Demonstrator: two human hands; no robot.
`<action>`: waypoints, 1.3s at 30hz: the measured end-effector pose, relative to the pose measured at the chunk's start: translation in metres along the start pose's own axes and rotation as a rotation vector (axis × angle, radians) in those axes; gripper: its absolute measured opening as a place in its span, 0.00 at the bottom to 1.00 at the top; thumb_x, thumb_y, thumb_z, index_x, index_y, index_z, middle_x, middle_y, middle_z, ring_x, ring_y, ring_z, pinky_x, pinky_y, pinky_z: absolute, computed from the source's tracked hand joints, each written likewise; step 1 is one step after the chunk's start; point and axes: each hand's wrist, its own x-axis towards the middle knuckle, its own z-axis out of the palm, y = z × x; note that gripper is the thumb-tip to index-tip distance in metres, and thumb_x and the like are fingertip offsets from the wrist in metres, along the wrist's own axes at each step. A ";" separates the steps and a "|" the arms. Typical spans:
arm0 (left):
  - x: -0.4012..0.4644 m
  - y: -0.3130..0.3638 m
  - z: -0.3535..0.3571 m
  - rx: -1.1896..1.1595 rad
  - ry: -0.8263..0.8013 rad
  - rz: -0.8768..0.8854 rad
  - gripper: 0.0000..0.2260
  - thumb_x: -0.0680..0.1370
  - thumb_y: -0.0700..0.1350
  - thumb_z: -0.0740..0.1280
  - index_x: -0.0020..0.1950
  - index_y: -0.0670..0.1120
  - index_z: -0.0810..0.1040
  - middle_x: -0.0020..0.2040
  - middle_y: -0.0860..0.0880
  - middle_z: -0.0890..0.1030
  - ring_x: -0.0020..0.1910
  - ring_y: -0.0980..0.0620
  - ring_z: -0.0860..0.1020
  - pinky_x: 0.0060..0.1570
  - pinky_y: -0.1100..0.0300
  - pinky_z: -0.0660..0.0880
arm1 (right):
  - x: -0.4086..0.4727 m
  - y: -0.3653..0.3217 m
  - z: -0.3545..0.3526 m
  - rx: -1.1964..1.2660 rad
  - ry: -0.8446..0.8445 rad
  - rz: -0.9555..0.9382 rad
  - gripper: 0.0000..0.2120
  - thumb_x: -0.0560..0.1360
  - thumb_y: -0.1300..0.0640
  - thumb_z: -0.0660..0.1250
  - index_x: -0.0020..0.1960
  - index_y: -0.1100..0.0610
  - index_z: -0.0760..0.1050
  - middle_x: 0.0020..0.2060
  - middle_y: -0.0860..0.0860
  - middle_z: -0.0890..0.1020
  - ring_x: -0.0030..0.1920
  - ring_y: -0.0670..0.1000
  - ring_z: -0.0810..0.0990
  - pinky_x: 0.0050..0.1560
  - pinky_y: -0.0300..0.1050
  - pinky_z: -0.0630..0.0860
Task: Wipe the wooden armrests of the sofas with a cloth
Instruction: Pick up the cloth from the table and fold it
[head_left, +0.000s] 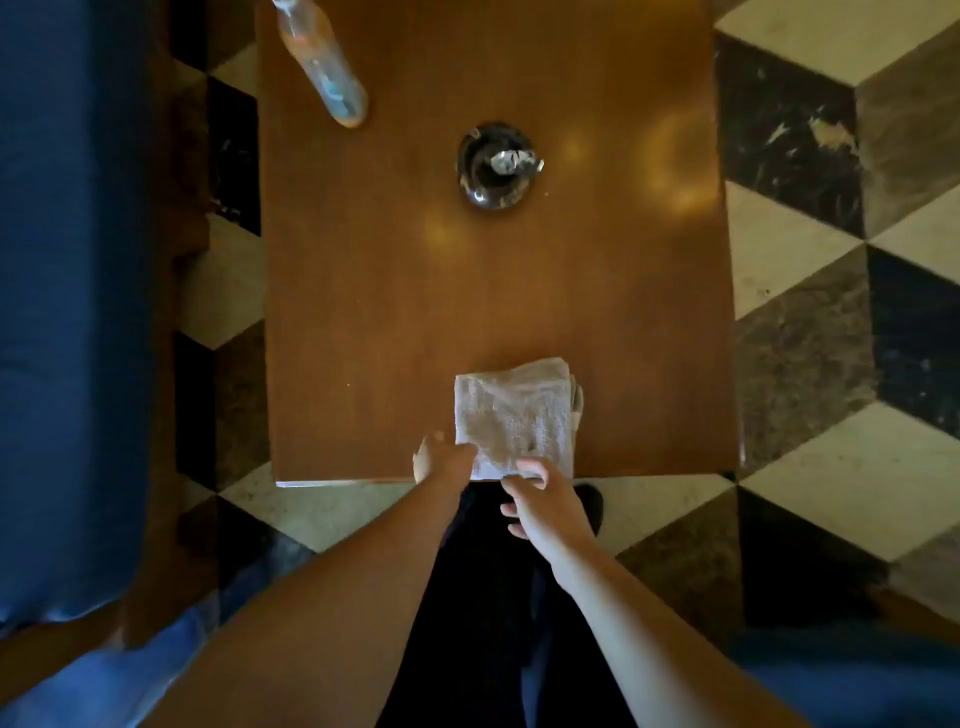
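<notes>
Folded cloth (514, 418) at table (363, 312) edge, near corners seemingly pinched by left hand (441, 460) and right hand (540, 506).

The cloth (514, 418) is pale grey and fluffy, like a small towel. It is folded into a thick square with its layers showing on the right side. It lies flat at the near edge of the brown worktop (363, 312), with its near corner just over the edge.
</notes>
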 end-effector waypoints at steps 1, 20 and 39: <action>0.008 0.006 0.003 0.039 0.021 0.007 0.25 0.75 0.48 0.74 0.70 0.41 0.76 0.64 0.41 0.80 0.62 0.39 0.78 0.55 0.49 0.77 | 0.012 0.000 0.000 0.013 0.009 0.021 0.10 0.83 0.52 0.66 0.64 0.46 0.73 0.49 0.45 0.82 0.46 0.45 0.85 0.45 0.40 0.84; -0.049 0.077 0.012 0.151 -0.263 0.241 0.16 0.75 0.42 0.70 0.62 0.44 0.77 0.53 0.44 0.83 0.46 0.46 0.82 0.39 0.53 0.82 | -0.034 -0.004 -0.039 0.153 0.156 0.095 0.08 0.82 0.52 0.67 0.57 0.53 0.74 0.44 0.50 0.81 0.46 0.53 0.82 0.51 0.57 0.82; -0.448 0.127 0.136 0.605 -0.959 0.791 0.20 0.78 0.50 0.67 0.70 0.48 0.74 0.52 0.45 0.86 0.48 0.46 0.86 0.31 0.60 0.79 | -0.250 0.106 -0.236 0.218 0.845 -0.567 0.48 0.67 0.37 0.76 0.80 0.32 0.54 0.74 0.40 0.73 0.69 0.37 0.73 0.67 0.36 0.73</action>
